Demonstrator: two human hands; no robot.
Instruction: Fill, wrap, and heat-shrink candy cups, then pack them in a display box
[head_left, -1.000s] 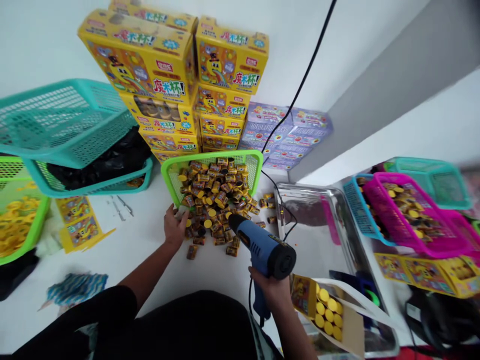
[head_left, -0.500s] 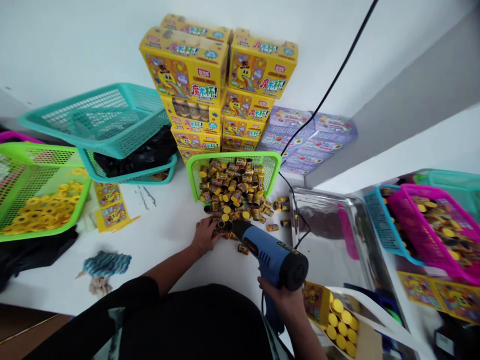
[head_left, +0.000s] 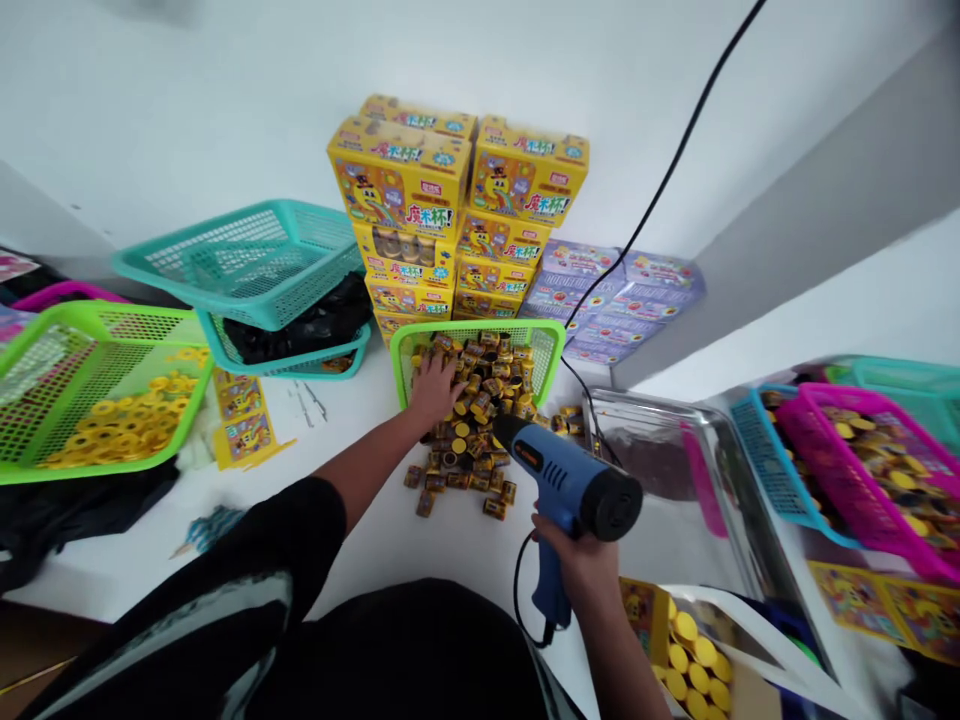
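Observation:
My right hand [head_left: 583, 562] is closed round the handle of a blue heat gun [head_left: 564, 478], whose dark nozzle points left towards a heap of small yellow-and-brown labelled cups [head_left: 466, 442]. These spill from a light green basket [head_left: 480, 326] onto the white table. My left hand [head_left: 433, 390] reaches into the left side of that basket, fingers apart and resting on the cups. Whether a cup is under its fingertips is hidden. Several loose cups lie in front of the heap, some showing yellow lids.
Yellow boxes [head_left: 401, 175] and purple boxes [head_left: 607, 300] stand stacked against the wall. A metal tray [head_left: 664, 405] is on the right, near a pink basket [head_left: 862, 470] and an opened carton of yellow-lidded cups [head_left: 694, 660]. A black cord [head_left: 675, 150] hangs down. Left are teal baskets [head_left: 255, 260] and a green basket of yellow pieces [head_left: 45, 470].
My left hand has moved from the front of the heap up into the basket. More cups now lie spread on the table. The heat gun has shifted slightly right, and the view has tilted.

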